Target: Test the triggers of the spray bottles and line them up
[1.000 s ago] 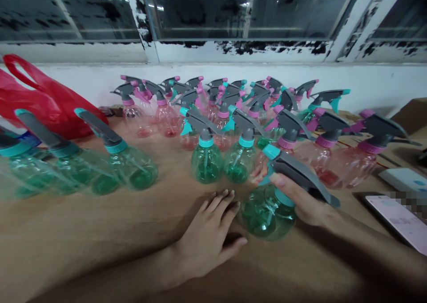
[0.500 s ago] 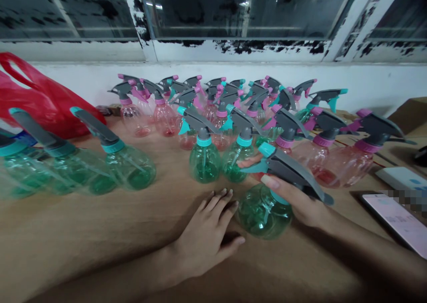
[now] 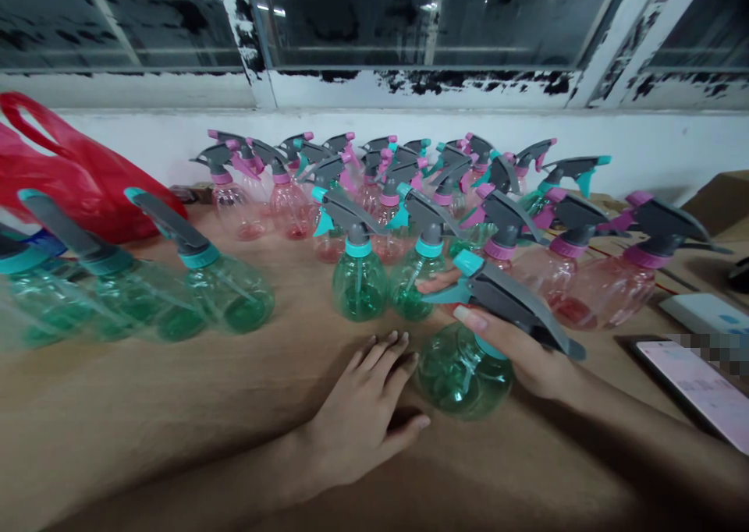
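Note:
My right hand (image 3: pixel 520 352) is wrapped round the neck of a green spray bottle (image 3: pixel 462 376), its thumb lying across the near side below the grey and teal trigger head. The bottle is close to me, slightly tilted, with its nozzle pointing left. Flat on the table just left of it rests my left hand (image 3: pixel 368 407), fingers stretched forward and holding nothing. Beyond my fingertips stand two more green spray bottles, one (image 3: pixel 359 286) directly ahead and another (image 3: pixel 417 278) beside it, partly behind my right fingers.
Several pink and green spray bottles (image 3: pixel 292 204) crowd the back by the wall. More green ones (image 3: pixel 228 294) line the left, before a red plastic bag (image 3: pixel 105 181). At right are pink bottles (image 3: pixel 608 286), a phone (image 3: pixel 690 376), a white box (image 3: pixel 702 313) and a cardboard box (image 3: pixel 717 208).

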Tool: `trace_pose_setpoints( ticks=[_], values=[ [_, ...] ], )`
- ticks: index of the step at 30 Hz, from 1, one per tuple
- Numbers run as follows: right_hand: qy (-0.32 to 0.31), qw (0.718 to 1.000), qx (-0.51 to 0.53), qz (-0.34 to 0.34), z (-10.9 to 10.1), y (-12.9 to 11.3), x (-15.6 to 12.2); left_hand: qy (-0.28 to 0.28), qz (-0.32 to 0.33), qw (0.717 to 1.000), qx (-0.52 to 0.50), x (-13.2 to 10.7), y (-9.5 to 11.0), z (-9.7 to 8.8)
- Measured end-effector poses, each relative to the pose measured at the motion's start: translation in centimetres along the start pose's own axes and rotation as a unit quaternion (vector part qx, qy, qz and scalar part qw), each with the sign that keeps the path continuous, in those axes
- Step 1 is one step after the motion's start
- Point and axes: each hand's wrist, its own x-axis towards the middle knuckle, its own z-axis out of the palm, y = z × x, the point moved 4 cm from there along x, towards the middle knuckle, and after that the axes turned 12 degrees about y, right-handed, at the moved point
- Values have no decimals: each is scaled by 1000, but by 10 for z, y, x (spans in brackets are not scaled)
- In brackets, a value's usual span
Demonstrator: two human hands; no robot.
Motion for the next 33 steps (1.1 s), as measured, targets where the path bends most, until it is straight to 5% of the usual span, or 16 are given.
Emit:
trace_pose_setpoints(
  ticks=[33],
  values=[
    [3,1000,25,5,-1,3,0,2,-2,1000,5,0,-1,1]
  ],
)
